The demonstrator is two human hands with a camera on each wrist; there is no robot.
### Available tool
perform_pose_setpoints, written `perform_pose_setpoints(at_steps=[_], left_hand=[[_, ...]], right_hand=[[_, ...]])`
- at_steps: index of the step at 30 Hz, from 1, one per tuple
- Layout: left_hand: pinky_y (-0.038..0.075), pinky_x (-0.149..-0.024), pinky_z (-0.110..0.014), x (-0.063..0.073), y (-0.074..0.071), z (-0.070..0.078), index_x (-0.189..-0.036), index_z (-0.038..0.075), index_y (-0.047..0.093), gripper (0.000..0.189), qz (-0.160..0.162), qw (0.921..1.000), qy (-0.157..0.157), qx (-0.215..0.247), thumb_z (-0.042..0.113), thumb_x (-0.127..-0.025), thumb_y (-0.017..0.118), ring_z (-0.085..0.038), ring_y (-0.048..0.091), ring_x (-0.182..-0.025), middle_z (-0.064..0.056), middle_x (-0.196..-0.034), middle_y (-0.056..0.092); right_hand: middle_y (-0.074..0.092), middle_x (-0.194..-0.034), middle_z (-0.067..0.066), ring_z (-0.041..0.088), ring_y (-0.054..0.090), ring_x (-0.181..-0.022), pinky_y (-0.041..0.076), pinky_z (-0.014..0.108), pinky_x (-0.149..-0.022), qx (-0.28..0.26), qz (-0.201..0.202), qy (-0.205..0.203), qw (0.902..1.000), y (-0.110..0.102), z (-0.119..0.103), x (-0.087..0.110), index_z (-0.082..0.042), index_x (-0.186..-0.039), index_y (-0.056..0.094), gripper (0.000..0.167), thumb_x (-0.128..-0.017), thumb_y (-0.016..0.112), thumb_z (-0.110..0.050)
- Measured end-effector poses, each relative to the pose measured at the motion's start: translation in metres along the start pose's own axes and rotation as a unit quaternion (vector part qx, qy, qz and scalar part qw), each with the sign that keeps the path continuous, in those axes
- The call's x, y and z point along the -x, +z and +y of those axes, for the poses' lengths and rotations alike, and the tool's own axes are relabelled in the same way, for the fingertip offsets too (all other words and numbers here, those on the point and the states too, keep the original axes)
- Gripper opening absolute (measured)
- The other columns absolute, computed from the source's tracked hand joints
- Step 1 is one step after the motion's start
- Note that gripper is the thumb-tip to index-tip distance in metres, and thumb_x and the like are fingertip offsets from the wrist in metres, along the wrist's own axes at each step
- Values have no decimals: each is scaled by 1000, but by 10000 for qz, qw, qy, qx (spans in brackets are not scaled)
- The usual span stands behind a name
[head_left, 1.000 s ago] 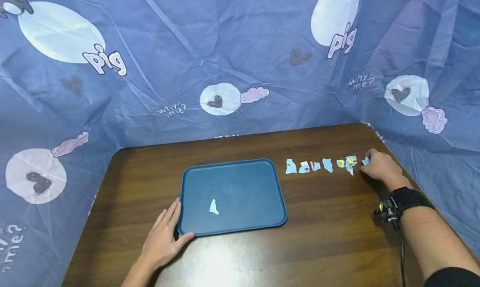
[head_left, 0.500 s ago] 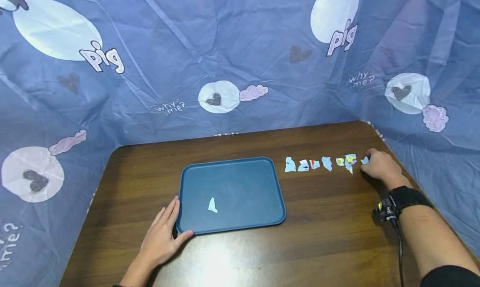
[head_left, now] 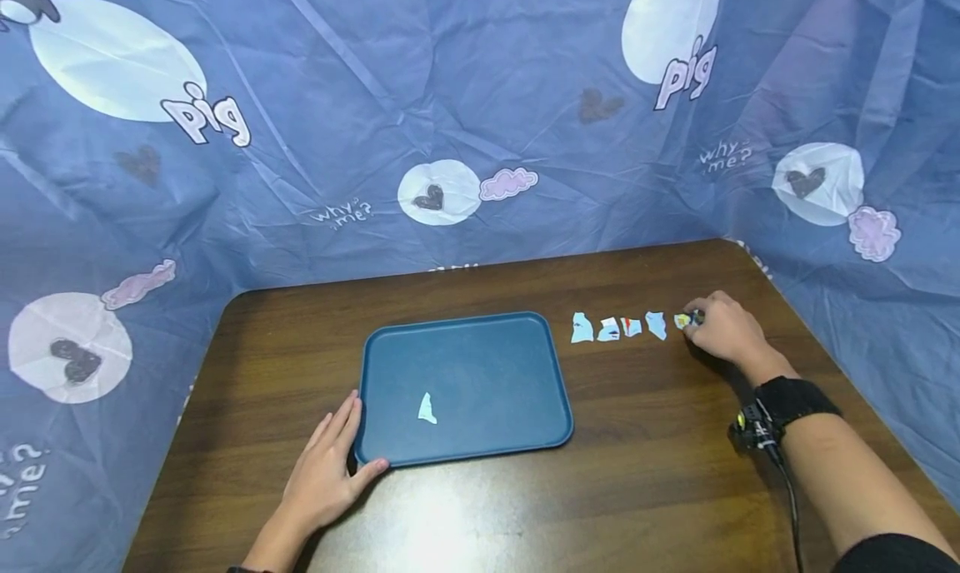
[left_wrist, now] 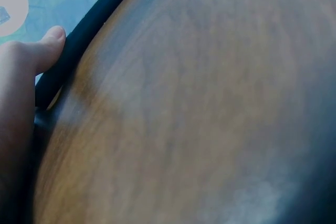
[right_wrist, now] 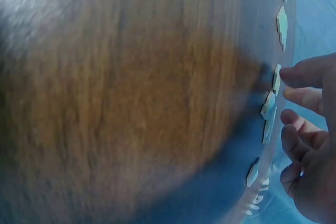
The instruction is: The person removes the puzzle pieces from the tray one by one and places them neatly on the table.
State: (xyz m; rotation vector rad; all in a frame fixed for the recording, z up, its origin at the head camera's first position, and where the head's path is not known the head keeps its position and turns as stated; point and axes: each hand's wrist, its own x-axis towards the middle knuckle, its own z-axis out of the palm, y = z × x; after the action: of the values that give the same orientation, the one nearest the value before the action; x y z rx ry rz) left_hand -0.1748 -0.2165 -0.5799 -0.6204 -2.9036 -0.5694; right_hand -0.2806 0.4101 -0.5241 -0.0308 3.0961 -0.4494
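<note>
My left hand lies against the left front corner of the blue tray, fingers along its side and thumb on the front rim. One pale, pointed scrap lies inside the tray. My right hand is at the right part of a row of small picture scraps. Its fingertips come right at a yellow-marked scrap, which shows edge-on as a thin scrap in the right wrist view. Two overlapping scraps and a single scrap lie beneath the other, loosely bent fingers.
Several pale blue scraps, among them a tall scrap, a red-marked scrap and a pointed scrap, continue the row towards the tray. The brown wooden table ends at a blue printed cloth behind.
My right hand has moved left along the row, from the rightmost blue scrap to the yellow-marked ones, and now covers part of them. My left hand stays at the tray.
</note>
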Motion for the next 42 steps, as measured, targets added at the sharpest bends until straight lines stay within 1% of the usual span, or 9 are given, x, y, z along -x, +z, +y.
perform_pose_setpoints(at_steps=[5, 12, 15, 20, 23, 29, 31, 38, 42], left_hand=[[18, -123, -44, 0, 1, 2, -154, -7, 31, 96, -45, 10000, -9, 1, 56, -91, 67, -34, 33, -146, -21, -162, 28], [17, -123, -44, 0, 0, 2, -154, -7, 30, 97, -40, 10000, -29, 7, 55, -90, 68, -34, 33, -146, -21, -162, 28], [18, -123, -45, 0, -1, 2, -155, -7, 30, 97, -99, 9999, -70, 11, 56, -90, 67, -33, 33, -147, -20, -163, 27], [17, -123, -46, 1, -1, 1, -155, -6, 29, 98, -180, 9997, -140, 62, 57, -91, 66, -33, 31, -147, -19, -164, 25], [18, -122, -47, 2, -1, 0, -156, -6, 28, 98, -199, 9996, -174, 38, 58, -91, 66, -32, 32, -147, -19, -164, 25], [17, -123, -46, 3, -1, -2, -156, -6, 28, 98, -214, 9996, -177, 30, 58, -92, 64, -32, 31, -147, -19, -164, 24], [16, -123, -45, 4, -2, -2, -156, -6, 28, 97, -199, 9997, -167, 37, 57, -91, 65, -33, 31, -147, -20, -164, 25], [17, -123, -47, 5, -2, -3, -156, -6, 28, 98, -230, 9995, -199, 13, 58, -91, 65, -33, 31, -147, -20, -164, 24], [18, -122, -47, 3, -2, -2, -156, -6, 28, 98, -221, 9996, -161, -20, 59, -91, 64, -32, 31, -148, -18, -165, 23]], right_hand=[[55, -116, 29, 46, 58, -101, 50, 61, -74, -3, -57, 21, 10000, 4, 2, 1, 4, -118, 67, 35, -88, 67, -15], [58, -113, 27, 42, 58, -102, 50, 59, -77, -83, 68, -205, 9997, 5, -3, 1, 3, -115, 69, 32, -88, 67, -15], [56, -115, 27, 42, 57, -100, 49, 59, -75, -137, 62, -122, 9998, 2, -4, 1, 2, -118, 68, 34, -89, 65, -15], [54, -116, 33, 51, 56, -103, 48, 65, -75, -66, 184, 205, 9996, -4, 3, 0, 5, -121, 64, 40, -86, 61, -15], [53, -119, 35, 55, 54, -106, 48, 67, -75, -8, 61, 390, 9992, -5, 7, 0, 6, -123, 63, 44, -87, 59, -18], [50, -128, 35, 58, 49, -113, 43, 72, -81, 63, -102, 384, 9992, 0, 5, 2, 6, -126, 63, 44, -90, 57, -19], [51, -127, 35, 58, 48, -114, 42, 73, -82, 84, -56, 320, 9994, 0, 2, 2, 5, -125, 64, 43, -89, 58, -18], [54, -124, 33, 57, 50, -112, 43, 72, -80, 62, 11, 205, 9998, 1, 0, 1, 4, -122, 66, 41, -88, 61, -18], [55, -121, 33, 57, 49, -111, 42, 71, -81, 24, 336, 164, 9993, 4, -2, 1, 3, -119, 67, 39, -88, 61, -19]])
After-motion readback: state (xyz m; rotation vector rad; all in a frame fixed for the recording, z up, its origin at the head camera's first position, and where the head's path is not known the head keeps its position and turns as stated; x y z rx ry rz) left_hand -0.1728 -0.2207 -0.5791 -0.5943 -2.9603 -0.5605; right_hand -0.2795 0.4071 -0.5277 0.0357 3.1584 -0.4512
